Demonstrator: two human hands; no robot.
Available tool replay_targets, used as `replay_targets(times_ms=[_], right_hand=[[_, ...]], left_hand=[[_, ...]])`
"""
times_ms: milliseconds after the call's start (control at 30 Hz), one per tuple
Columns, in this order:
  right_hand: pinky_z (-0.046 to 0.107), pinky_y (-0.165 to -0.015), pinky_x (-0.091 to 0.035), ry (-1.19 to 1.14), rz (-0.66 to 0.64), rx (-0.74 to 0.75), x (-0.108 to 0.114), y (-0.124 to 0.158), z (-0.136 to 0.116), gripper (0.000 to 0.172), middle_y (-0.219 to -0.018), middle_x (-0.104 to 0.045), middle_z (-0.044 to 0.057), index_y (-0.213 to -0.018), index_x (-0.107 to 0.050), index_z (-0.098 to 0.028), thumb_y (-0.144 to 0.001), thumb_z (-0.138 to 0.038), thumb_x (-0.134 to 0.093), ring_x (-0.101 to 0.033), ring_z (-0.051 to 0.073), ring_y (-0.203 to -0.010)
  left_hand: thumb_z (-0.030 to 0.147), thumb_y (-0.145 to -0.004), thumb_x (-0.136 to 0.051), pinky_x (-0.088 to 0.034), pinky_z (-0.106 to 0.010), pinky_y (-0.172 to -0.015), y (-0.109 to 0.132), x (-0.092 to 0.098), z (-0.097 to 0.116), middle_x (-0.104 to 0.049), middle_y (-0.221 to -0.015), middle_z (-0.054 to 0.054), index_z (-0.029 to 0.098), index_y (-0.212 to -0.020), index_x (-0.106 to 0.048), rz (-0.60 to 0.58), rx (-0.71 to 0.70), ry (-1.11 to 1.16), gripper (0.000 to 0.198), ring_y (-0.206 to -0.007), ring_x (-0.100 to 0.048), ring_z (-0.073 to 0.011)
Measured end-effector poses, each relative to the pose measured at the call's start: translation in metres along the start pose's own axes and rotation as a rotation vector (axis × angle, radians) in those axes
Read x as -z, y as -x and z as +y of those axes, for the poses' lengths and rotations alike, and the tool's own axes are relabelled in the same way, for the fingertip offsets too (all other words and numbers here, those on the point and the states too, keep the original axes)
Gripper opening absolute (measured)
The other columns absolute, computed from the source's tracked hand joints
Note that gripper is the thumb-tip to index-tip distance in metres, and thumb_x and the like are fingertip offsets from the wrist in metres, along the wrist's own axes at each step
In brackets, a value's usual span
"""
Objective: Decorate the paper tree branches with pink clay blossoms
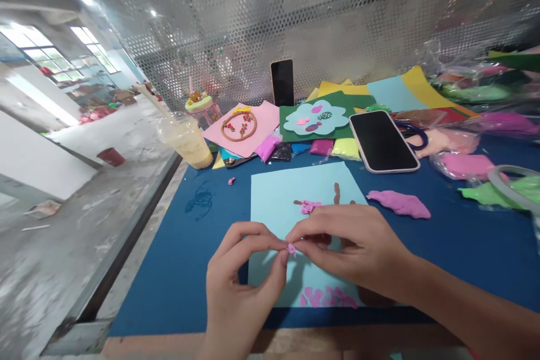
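Between the fingertips of my left hand [248,270] and my right hand [354,239] is a small bit of pink modelling clay [292,249]. Both hands pinch it just above a light blue sheet of paper [270,191]. On the sheet, a pink clay cluster [309,207] sits by brown clay strips [336,193], partly hidden behind my right hand. Several flattened pink clay pieces [329,297] lie along the sheet's near edge. A larger lump of pink clay [400,204] rests on the blue table to the right of the sheet.
A flat smartphone [385,142] lies behind the sheet; another phone [282,82] leans on the perforated metal panel [236,28]. At back left are a drink cup [188,140] and finished clay pictures on pink card [265,115] and green card [291,134]. Bagged clay [464,166] crowds the right.
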State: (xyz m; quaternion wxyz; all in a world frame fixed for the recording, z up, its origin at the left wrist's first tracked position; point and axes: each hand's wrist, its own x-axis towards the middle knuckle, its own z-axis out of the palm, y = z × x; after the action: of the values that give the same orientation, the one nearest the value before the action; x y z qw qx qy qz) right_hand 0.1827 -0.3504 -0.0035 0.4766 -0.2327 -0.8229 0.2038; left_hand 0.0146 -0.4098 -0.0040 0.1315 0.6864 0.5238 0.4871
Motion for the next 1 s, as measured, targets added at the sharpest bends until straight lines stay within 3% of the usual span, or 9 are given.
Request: replay_targets(times_ms=[233,500,1000], right_hand=[[0.016,-0.050,-0.043,-0.032,-0.047,-0.055,0.0008,0.0018,0.0027,0.011,-0.061,-0.064,-0.005,-0.082,-0.067,-0.021,-0.084,-0.017,-0.057,-0.054,0.006,-0.048],[0.016,-0.054,-0.046,-0.181,-0.084,-0.280,0.0003,0.0056,0.0031,0.016,-0.067,-0.064,-0.004,-0.090,-0.066,-0.021,-0.076,-0.015,-0.066,-0.054,0.007,-0.054],[0.021,-0.054,-0.048,-0.210,-0.079,-0.313,-0.0024,0.0053,0.0009,0.007,-0.065,-0.065,0.001,-0.083,-0.070,-0.021,-0.080,-0.025,-0.065,-0.055,0.011,-0.055]], left_hand=[[0.010,-0.076,-0.063,-0.049,-0.025,-0.061,-0.0004,0.0003,-0.0001,-0.061,-0.076,-0.002,0.021,-0.074,-0.066,0.004,0.006,0.026,0.011,-0.070,-0.060,-0.0145],[0.009,-0.076,-0.063,-0.048,-0.023,-0.063,0.0021,0.0012,-0.0009,-0.059,-0.076,-0.001,0.023,-0.077,-0.066,0.064,0.015,0.057,0.014,-0.071,-0.059,-0.0129],[0.013,-0.075,-0.064,-0.048,-0.023,-0.060,0.0006,-0.0026,0.0057,-0.062,-0.075,0.000,0.022,-0.074,-0.068,0.097,0.051,0.005,0.010,-0.070,-0.060,-0.0131]])
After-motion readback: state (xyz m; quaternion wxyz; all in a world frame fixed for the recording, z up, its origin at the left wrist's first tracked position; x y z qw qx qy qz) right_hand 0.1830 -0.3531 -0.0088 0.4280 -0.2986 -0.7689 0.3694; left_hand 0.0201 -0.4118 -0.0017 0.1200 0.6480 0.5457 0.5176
